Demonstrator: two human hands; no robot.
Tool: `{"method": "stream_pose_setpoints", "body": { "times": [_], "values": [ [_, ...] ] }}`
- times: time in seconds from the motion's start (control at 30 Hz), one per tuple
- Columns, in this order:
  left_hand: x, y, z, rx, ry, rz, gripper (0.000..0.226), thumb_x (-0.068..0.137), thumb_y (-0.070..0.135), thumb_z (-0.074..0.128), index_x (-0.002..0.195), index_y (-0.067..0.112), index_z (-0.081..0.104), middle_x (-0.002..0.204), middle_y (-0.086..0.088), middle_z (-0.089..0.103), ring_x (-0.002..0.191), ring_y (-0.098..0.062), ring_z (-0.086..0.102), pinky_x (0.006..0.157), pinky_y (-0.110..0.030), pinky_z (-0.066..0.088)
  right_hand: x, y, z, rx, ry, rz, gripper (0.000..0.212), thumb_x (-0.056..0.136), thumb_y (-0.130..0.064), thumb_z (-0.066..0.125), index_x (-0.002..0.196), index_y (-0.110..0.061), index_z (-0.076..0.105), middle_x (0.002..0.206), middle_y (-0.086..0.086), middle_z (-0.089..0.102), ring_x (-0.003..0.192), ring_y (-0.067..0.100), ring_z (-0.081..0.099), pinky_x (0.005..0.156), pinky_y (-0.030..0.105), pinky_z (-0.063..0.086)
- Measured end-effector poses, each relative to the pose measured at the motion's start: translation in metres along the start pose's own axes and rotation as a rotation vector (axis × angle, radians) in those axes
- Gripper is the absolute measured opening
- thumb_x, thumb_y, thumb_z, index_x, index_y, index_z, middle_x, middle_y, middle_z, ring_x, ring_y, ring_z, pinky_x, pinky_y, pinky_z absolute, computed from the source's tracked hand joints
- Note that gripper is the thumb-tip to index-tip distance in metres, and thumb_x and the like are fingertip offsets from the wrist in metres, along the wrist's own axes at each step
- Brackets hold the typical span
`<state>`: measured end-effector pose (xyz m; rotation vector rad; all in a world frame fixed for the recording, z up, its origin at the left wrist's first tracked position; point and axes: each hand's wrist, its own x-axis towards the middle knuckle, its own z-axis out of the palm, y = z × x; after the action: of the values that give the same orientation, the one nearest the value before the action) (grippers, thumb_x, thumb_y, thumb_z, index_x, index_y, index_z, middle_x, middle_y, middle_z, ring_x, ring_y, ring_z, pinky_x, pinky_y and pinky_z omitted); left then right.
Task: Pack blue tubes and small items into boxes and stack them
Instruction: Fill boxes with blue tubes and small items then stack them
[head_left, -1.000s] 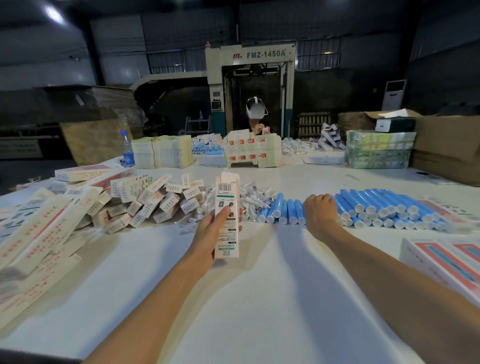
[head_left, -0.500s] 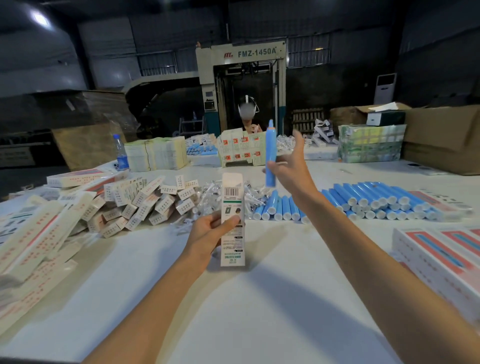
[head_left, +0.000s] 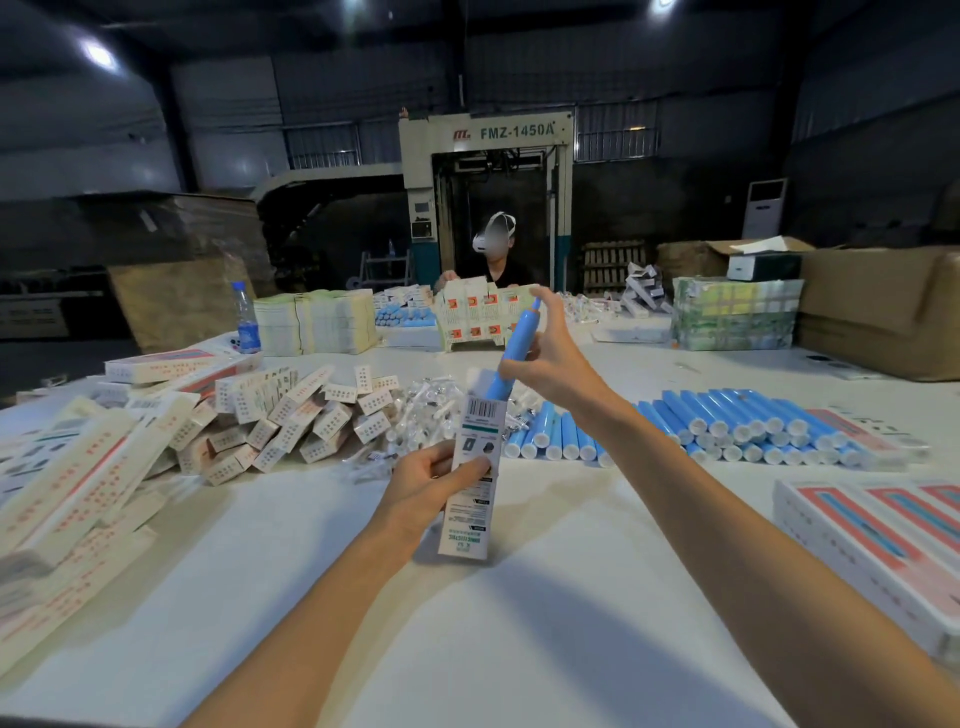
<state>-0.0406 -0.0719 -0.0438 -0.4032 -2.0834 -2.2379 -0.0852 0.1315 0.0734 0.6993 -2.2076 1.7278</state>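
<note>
My left hand (head_left: 428, 475) grips a tall white printed box (head_left: 475, 467), held upright above the white table (head_left: 519, 623) with its top flap open. My right hand (head_left: 553, 358) holds a blue tube (head_left: 514, 348) tilted, its lower end at the mouth of the box. More blue tubes lie in a short row (head_left: 558, 436) just behind the box and in a longer pile (head_left: 743, 423) to the right. A heap of small white boxes (head_left: 296, 415) and a cluster of small clear-wrapped items (head_left: 423, 410) lie to the left of the tubes.
Long flat boxes are piled at the left edge (head_left: 67, 499) and stacked packed boxes lie at the right (head_left: 872, 540). Another person (head_left: 496, 254) works at the table's far side behind box stacks. A water bottle (head_left: 247, 319) stands far left; cardboard cartons (head_left: 878, 306) far right.
My right hand picked a blue tube from the row, raised it, and has now brought it down and left, tilted, to the open top of the box. My left hand kept holding the box.
</note>
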Motion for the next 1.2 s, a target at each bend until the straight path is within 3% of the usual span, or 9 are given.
{"method": "stream_pose_setpoints", "body": {
  "times": [0.1,0.23,0.33,0.47,0.67,0.8,0.93,1.13,1.2],
  "values": [
    [-0.001,0.0,0.003,0.019,-0.006,0.011,0.052,0.08,0.033,0.089,0.126,0.015,0.074,0.114,-0.01,0.081,0.107,-0.029,0.078,0.083,-0.032,0.063,0.001,-0.002,-0.002,-0.167,-0.094,0.053,0.092,0.083,-0.008,0.074,0.147,-0.047,0.021,0.144,0.016,0.046,0.098,0.023,0.066,0.067,0.024,0.059],
    [-0.001,0.0,0.003,0.025,0.007,0.015,0.06,0.075,0.041,0.092,0.127,0.017,0.074,0.116,-0.009,0.08,0.108,-0.027,0.078,0.084,-0.032,0.062,-0.003,-0.003,0.004,-0.264,-0.107,0.042,0.071,0.087,-0.011,0.07,0.139,-0.038,0.031,0.119,0.009,0.054,0.087,0.023,0.067,0.076,0.041,0.061],
    [0.0,-0.001,0.002,0.044,0.026,0.003,0.062,0.073,0.047,0.091,0.126,0.019,0.074,0.114,-0.01,0.081,0.108,-0.028,0.077,0.091,-0.04,0.06,-0.008,0.008,0.009,-0.326,-0.099,-0.025,0.054,0.093,-0.013,0.067,0.139,-0.025,0.042,0.119,0.005,0.055,0.09,0.019,0.06,0.072,0.025,0.053],
    [0.0,-0.004,0.0,0.088,0.056,-0.041,0.038,0.091,0.033,0.084,0.122,0.014,0.074,0.108,-0.011,0.082,0.104,-0.032,0.078,0.084,-0.038,0.06,-0.016,0.034,0.019,-0.422,-0.044,-0.106,0.025,0.104,-0.014,0.058,0.129,-0.009,0.062,0.127,0.004,0.054,0.1,0.012,0.057,0.074,0.005,0.045],
    [0.0,-0.004,-0.006,0.029,0.327,-0.048,0.026,0.105,0.026,0.067,0.129,0.019,0.065,0.103,-0.006,0.082,0.096,-0.024,0.08,0.086,-0.046,0.063,-0.014,0.075,0.028,-0.275,0.326,0.09,0.032,0.099,0.001,0.051,0.128,-0.009,0.061,0.117,0.006,0.062,0.099,0.02,0.062,0.071,0.021,0.049],
    [0.002,-0.006,-0.018,0.009,0.515,-0.061,0.023,0.11,0.032,0.057,0.132,0.028,0.055,0.108,-0.003,0.081,0.101,-0.021,0.077,0.094,-0.052,0.06,-0.005,0.104,0.039,-0.47,0.222,0.148,0.038,0.092,0.008,0.05,0.126,-0.004,0.061,0.116,0.012,0.062,0.108,0.03,0.059,0.089,0.04,0.051],
    [0.006,-0.006,-0.022,0.072,0.589,-0.044,0.02,0.11,0.032,0.054,0.13,0.029,0.05,0.124,-0.007,0.072,0.109,-0.029,0.072,0.102,-0.058,0.056,0.012,0.123,0.056,-0.727,0.056,0.087,0.037,0.098,0.0,0.05,0.132,-0.008,0.061,0.129,0.013,0.061,0.123,0.03,0.053,0.096,0.041,0.049],
    [0.008,-0.009,-0.02,0.077,0.568,-0.016,0.031,0.11,0.034,0.054,0.139,0.027,0.05,0.129,-0.001,0.069,0.115,-0.026,0.069,0.105,-0.056,0.054,0.046,0.13,0.082,-1.047,-0.077,0.011,0.038,0.105,-0.035,0.056,0.133,-0.01,0.057,0.134,0.013,0.059,0.129,0.033,0.047,0.104,0.044,0.041],
    [0.009,-0.009,-0.02,0.079,0.565,-0.024,0.03,0.109,0.035,0.055,0.138,0.026,0.05,0.128,-0.002,0.07,0.112,-0.025,0.069,0.103,-0.055,0.055,0.052,0.132,0.09,-1.113,-0.13,0.044,0.039,0.105,-0.032,0.057,0.135,-0.007,0.055,0.138,0.015,0.057,0.133,0.033,0.045,0.107,0.044,0.04]
  ]
}}
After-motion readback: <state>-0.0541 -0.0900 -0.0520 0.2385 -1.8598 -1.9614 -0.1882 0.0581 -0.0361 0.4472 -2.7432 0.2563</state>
